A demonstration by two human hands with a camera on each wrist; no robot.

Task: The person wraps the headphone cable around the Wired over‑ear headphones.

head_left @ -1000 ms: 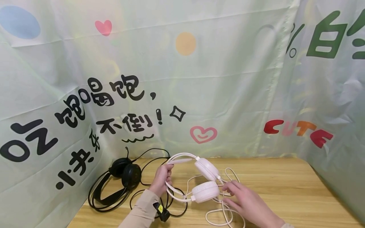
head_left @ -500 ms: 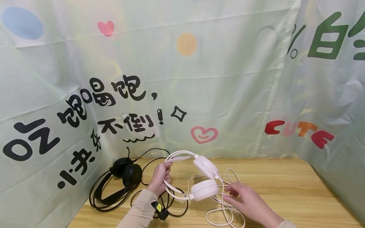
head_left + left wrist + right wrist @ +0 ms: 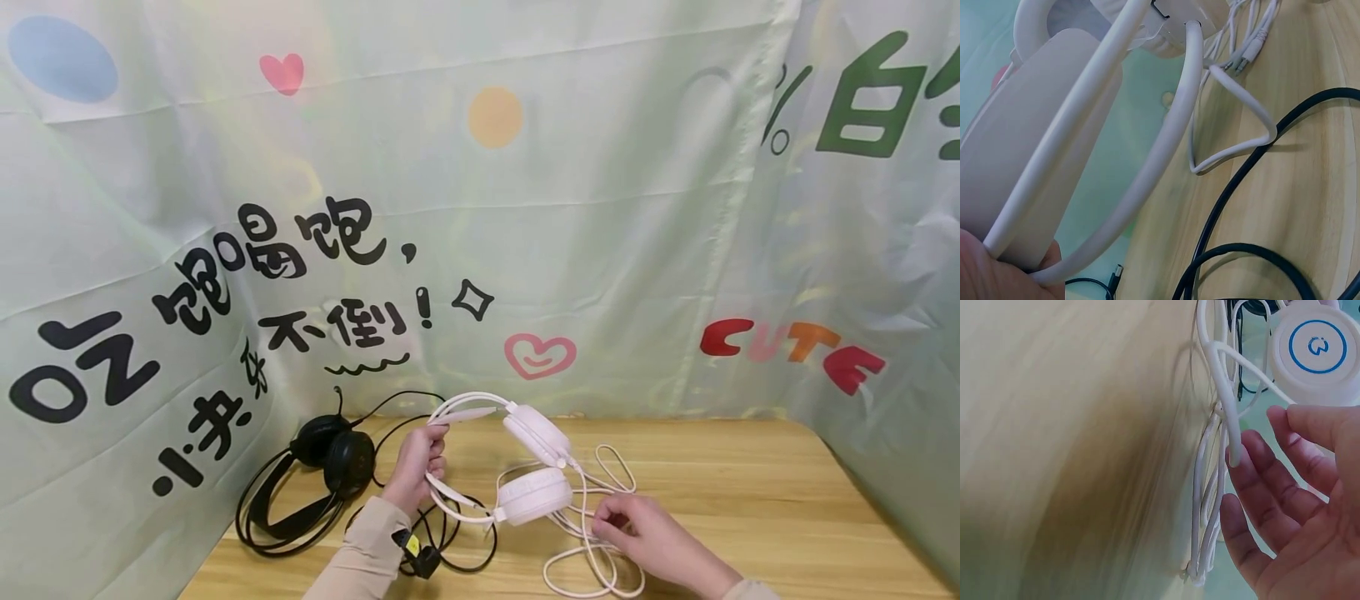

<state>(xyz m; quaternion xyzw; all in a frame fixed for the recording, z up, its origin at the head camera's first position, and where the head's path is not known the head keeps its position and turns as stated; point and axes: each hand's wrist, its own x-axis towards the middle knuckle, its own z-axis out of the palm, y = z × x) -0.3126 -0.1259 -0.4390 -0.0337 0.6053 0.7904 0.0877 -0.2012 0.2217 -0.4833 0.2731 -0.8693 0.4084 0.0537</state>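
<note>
My left hand (image 3: pixel 420 462) grips the headband of a pair of white headphones (image 3: pixel 536 496), holding them tilted above the table with both ear cups to the right. The left wrist view shows the double white headband (image 3: pixel 1085 106) running up from the palm. My right hand (image 3: pixel 648 533) is just right of the lower ear cup, thumb and index finger pinching the white cable (image 3: pixel 1250 365) of these headphones. Its other fingers (image 3: pixel 1260 500) are half curled beside the bundled loops. A round ear cup (image 3: pixel 1318 347) with a blue ring shows beyond the fingertips.
Black headphones (image 3: pixel 348 462) lie on the left of the wooden table (image 3: pixel 750 483), their black cable (image 3: pixel 480 567) looping under my left forearm. White cable loops (image 3: pixel 577 592) lie toward the front. A printed cloth backdrop (image 3: pixel 615 250) encloses the back and sides.
The white headphones and my left hand have shifted slightly left. My right hand's fingers have drawn in, from loosely spread beside the ear cup to a pinch on the cable.
</note>
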